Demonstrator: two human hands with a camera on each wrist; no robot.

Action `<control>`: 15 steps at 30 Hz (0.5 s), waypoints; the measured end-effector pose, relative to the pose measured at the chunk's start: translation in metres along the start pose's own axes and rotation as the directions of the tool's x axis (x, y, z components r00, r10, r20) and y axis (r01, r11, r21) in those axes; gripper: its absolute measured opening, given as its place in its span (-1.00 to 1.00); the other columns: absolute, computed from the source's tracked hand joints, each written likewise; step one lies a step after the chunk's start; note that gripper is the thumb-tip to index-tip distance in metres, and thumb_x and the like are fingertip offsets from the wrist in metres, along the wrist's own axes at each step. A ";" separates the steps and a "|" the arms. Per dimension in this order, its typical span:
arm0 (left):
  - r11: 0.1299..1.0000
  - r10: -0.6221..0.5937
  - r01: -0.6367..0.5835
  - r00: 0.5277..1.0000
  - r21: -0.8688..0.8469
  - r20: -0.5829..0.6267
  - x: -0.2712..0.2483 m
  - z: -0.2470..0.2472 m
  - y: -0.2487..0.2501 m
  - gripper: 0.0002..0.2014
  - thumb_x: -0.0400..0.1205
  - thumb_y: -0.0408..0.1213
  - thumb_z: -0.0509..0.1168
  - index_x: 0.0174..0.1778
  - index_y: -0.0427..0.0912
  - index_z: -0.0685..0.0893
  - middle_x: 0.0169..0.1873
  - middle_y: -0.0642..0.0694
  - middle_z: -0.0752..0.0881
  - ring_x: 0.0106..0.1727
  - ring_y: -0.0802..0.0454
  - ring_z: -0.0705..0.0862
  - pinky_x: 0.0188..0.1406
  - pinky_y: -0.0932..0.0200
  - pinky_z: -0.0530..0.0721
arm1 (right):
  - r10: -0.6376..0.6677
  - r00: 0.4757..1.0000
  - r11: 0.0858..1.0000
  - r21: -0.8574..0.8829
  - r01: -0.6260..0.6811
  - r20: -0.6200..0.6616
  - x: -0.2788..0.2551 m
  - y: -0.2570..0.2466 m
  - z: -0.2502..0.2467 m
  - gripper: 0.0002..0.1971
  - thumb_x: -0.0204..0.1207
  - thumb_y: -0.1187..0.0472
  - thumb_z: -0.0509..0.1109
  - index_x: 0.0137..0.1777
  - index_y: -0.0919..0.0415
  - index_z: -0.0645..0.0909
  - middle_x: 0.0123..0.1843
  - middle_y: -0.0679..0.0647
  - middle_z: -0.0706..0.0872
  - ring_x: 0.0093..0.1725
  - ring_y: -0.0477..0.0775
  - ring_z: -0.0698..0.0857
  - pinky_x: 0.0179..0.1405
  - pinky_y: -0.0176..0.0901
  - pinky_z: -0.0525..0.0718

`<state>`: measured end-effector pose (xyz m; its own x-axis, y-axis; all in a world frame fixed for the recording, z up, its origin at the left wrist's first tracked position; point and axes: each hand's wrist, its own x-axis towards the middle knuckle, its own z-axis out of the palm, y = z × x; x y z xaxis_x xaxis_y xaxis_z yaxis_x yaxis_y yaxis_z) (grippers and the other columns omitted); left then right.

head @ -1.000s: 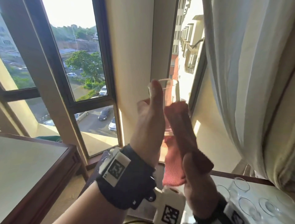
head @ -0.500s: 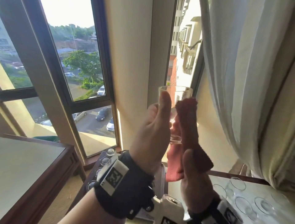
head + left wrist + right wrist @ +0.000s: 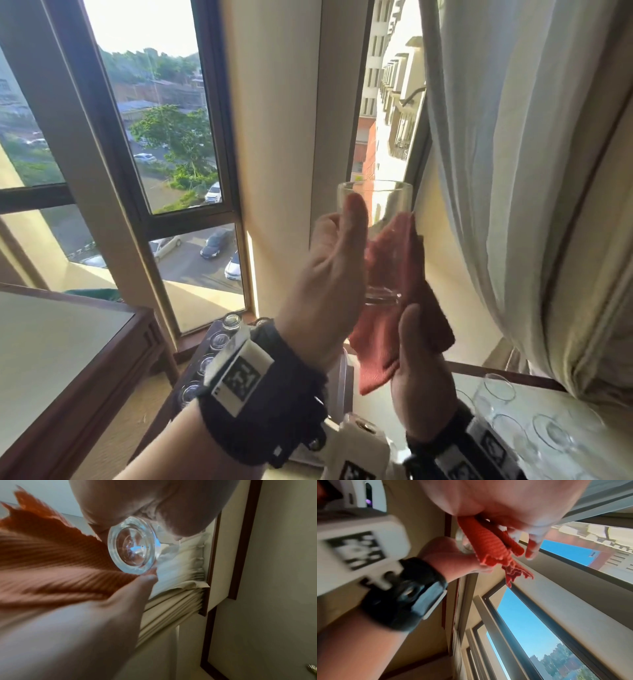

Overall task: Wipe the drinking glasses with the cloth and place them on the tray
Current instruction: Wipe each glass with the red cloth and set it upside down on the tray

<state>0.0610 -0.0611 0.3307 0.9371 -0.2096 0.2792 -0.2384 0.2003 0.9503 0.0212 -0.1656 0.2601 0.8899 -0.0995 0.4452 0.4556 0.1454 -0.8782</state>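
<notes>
A clear drinking glass [image 3: 383, 205] is held upright in the air before the window. My left hand [image 3: 339, 260] grips its left side, thumb up along the wall. My right hand [image 3: 419, 363] holds a red cloth [image 3: 394, 294] pressed against the glass's right side, thumb tip just below the base. In the left wrist view the thick glass base [image 3: 133, 547] faces the camera with the cloth [image 3: 51, 561] beside it. Seen from the right wrist, the bunched cloth [image 3: 488, 546] lies under my right fingers. A dark tray [image 3: 168, 414] sits low at the left, carrying several glasses [image 3: 219, 341].
Several more glasses [image 3: 551, 435] stand on a pale table at the lower right. A pale curtain [image 3: 513, 171] hangs close on the right. A wooden table [image 3: 68, 359] with a light top fills the lower left, and window frames stand behind the hands.
Both hands and the glass have shifted a little to the right. The cloth has slid along the glass's right side. The tray with glasses has come into view at the lower left.
</notes>
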 end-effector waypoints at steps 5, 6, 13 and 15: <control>0.999 0.035 -0.036 0.998 0.038 0.047 -0.012 0.020 -0.008 -0.47 0.80 0.21 -0.02 0.21 -0.17 0.63 -0.20 -0.02 0.69 -0.34 0.29 0.66 -0.29 0.38 0.69 | -0.065 0.991 0.996 -0.068 0.057 -0.113 0.024 -0.024 -0.012 -0.21 0.37 -0.63 0.28 0.25 0.02 0.76 0.03 0.40 0.82 -0.21 -0.03 0.82 -0.19 0.09 0.85; 0.998 0.015 -0.016 1.000 0.061 0.020 -0.010 0.020 -0.007 -0.39 0.72 0.31 -0.03 0.24 -0.13 0.64 -0.14 -0.05 0.71 -0.32 0.32 0.67 -0.29 0.40 0.67 | -0.079 0.991 0.995 -0.062 0.073 -0.110 0.020 -0.022 -0.014 -0.30 0.34 -0.64 0.28 0.18 -0.13 0.78 0.06 0.28 0.85 -0.17 -0.06 0.82 -0.15 0.03 0.83; 0.995 -0.098 0.097 0.984 -0.016 -0.147 0.011 -0.004 0.006 0.28 0.15 0.77 0.33 0.51 -0.26 0.53 -0.04 -0.19 0.77 -0.12 0.06 0.85 -0.17 0.05 0.85 | 0.276 0.961 0.961 0.022 -0.277 0.030 -0.020 -0.011 0.001 -0.55 -0.20 -0.78 0.39 -0.43 -0.58 0.70 -0.32 -0.50 0.77 -0.25 -0.51 0.74 -0.25 -0.60 0.66; 0.994 -0.108 0.109 0.990 0.008 -0.086 0.004 -0.001 -0.004 0.36 0.10 0.65 0.54 0.49 -0.45 0.44 -0.05 -0.29 0.79 -0.21 -0.01 0.89 -0.20 0.16 0.85 | 0.251 0.967 0.966 0.057 -0.253 0.029 -0.004 -0.014 -0.004 -0.59 0.30 -0.53 0.30 -0.45 -0.32 0.78 -0.38 -0.47 0.75 -0.34 -0.52 0.72 -0.35 -0.61 0.63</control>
<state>0.0659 -0.0613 0.3281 0.9757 -0.1474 0.1620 -0.1367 0.1681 0.9762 0.0112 -0.1710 0.2698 0.9761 -0.0315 0.2149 0.2165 0.2220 -0.9507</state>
